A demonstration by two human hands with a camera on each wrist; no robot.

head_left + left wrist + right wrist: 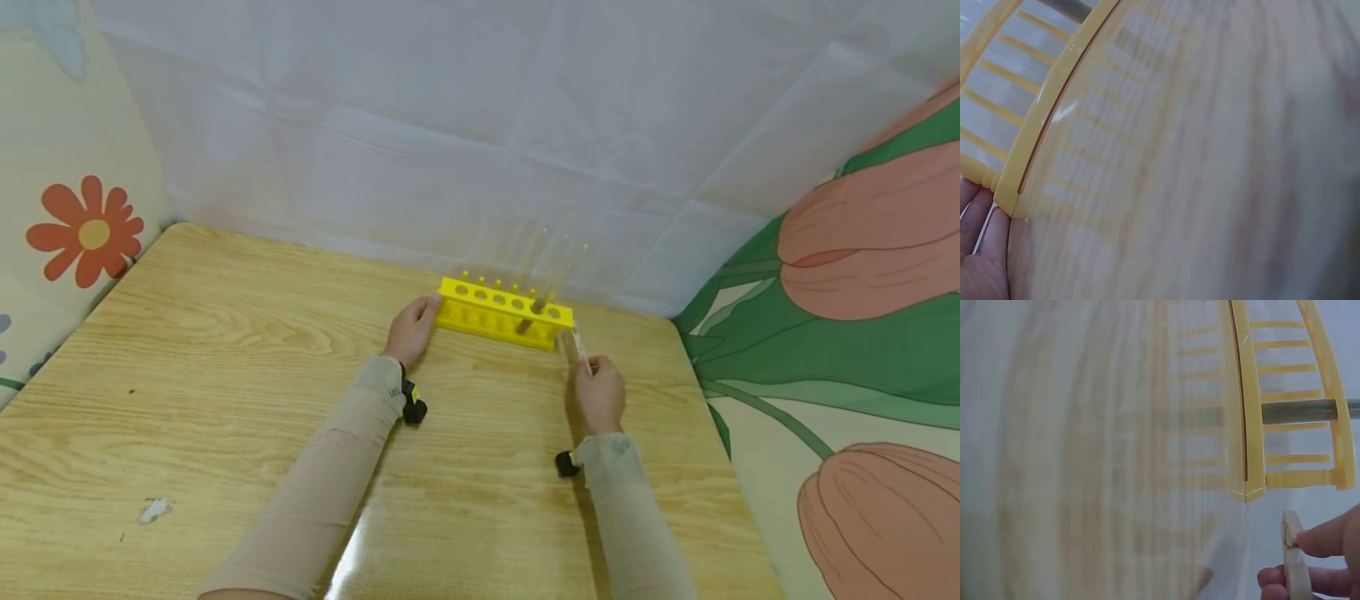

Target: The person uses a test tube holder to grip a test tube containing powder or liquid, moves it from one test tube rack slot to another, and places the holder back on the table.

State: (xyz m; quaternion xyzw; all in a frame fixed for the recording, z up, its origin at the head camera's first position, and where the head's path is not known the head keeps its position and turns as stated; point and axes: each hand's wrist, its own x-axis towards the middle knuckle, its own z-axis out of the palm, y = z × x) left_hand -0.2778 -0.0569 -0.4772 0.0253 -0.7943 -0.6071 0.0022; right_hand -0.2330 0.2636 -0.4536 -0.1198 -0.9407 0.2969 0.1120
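Observation:
A yellow test tube rack (pixel 495 323) stands near the back of the table, with a row of round holes along its top. My left hand (pixel 412 329) grips its left end; in the left wrist view, fingers (pixel 999 234) lie against the end post and base. A glass test tube with dark contents (pixel 1299 412) stands in the rack towards its right end. Faint clear glass outlines rise above it, too blurred to count. Just off the rack's right end, my right hand (pixel 600 396) pinches a pale wooden test tube clamp (pixel 1294 553). A blurred greyish shape lies beside the clamp's tip.
The wood-grain table (pixel 247 350) reflects the light and has a white worn patch (pixel 154 510) at the left. A white sheet (pixel 420 125) hangs right behind the rack. Flower-printed cloths border the table on the left and right.

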